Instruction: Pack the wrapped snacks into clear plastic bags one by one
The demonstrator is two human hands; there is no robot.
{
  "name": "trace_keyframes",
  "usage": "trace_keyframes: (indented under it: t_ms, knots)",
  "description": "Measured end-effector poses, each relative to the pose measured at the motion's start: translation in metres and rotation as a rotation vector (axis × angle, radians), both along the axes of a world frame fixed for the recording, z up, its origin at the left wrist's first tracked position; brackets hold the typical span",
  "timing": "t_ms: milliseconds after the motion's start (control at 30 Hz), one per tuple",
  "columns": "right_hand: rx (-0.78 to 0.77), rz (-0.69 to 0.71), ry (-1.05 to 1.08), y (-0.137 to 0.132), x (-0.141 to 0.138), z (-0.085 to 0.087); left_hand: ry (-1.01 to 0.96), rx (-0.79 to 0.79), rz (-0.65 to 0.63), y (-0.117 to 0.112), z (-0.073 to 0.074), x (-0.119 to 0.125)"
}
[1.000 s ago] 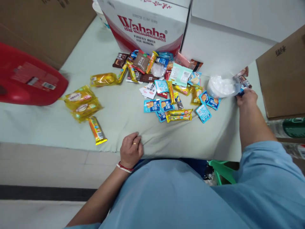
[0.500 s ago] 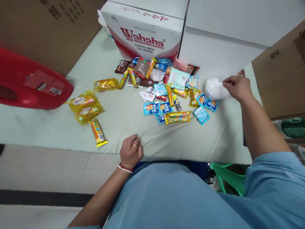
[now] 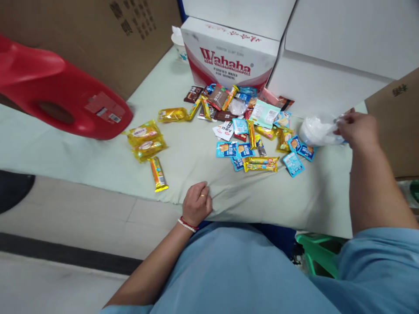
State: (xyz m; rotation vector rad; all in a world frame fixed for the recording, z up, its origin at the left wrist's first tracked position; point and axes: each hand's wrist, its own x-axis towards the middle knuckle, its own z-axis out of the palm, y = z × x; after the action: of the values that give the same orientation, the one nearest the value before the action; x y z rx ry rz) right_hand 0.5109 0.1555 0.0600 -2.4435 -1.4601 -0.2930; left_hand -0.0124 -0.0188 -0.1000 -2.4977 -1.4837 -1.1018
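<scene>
At the table's right side, my right hand pinches the edge of a white, see-through plastic bundle, possibly rolled bags. Its fingertips are partly hidden. My left hand rests at the table's front edge, fingers curled into a loose fist with nothing visible in it. Between the hands lie small blue snack packets and two yellow snack sticks. Behind them is a heap of mixed wrapped snacks, with a pale green packet on top. Left of my left hand lies a yellow wrapped bar.
A white and red Wahaha water carton stands behind the snacks, beside a paper cup. A large red jug leans in from the left. Yellow-wrapped cakes lie near it. Cardboard stands at right.
The view has shifted left, so the table's contents appear farther right. My right hand still grips the plastic, drawn slightly out to the right. My left hand stays at the table edge.
</scene>
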Motion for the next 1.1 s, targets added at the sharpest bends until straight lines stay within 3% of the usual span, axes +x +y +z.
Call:
trace_keyframes:
  t_ms: [100, 167, 200, 267, 333, 433, 533, 667, 767, 833, 900, 1100]
  knots:
    - [0.409, -0.034, 0.458, -0.042, -0.040, 0.014, -0.127, -0.097, -0.008, -0.001, 0.005, -0.003]
    - [0.527, 0.049, 0.800, -0.077, -0.089, 0.008, -0.282, -0.223, 0.016, 0.000, 0.016, -0.002]
    - [0.467, 0.090, 1.011, -0.095, -0.119, 0.000, -0.370, -0.315, 0.027, 0.001, 0.024, 0.000]
    - [0.192, 0.186, 1.347, -0.128, -0.181, -0.025, -0.558, -0.564, 0.000, 0.004, 0.040, 0.010]
    - [-0.007, 0.236, 1.525, -0.153, -0.236, -0.054, -0.759, -0.890, -0.123, 0.007, 0.054, 0.026]
    - [-0.060, 0.235, 1.621, -0.172, -0.286, -0.087, -0.999, -1.261, -0.295, 0.012, 0.062, 0.053]
    - [-0.094, 0.259, 1.595, -0.179, -0.292, -0.100, -1.078, -1.352, -0.237, 0.016, 0.057, 0.068]
    - [-0.072, 0.266, 1.550, -0.189, -0.267, -0.095, -1.133, -1.326, -0.088, 0.019, 0.049, 0.072]
    - [0.012, 0.453, 1.360, -0.195, -0.252, -0.089, -1.147, -1.332, -0.066, 0.019, 0.051, 0.073]
    - [0.002, 0.621, 1.250, -0.197, -0.250, -0.090, -1.135, -1.364, -0.080, 0.019, 0.054, 0.073]
    - [-0.034, 0.691, 1.226, -0.197, -0.251, -0.094, -1.121, -1.396, -0.097, 0.019, 0.057, 0.073]
    - [-0.103, 0.510, 1.560, -0.197, -0.255, -0.099, -1.113, -1.473, -0.169, 0.022, 0.065, 0.066]
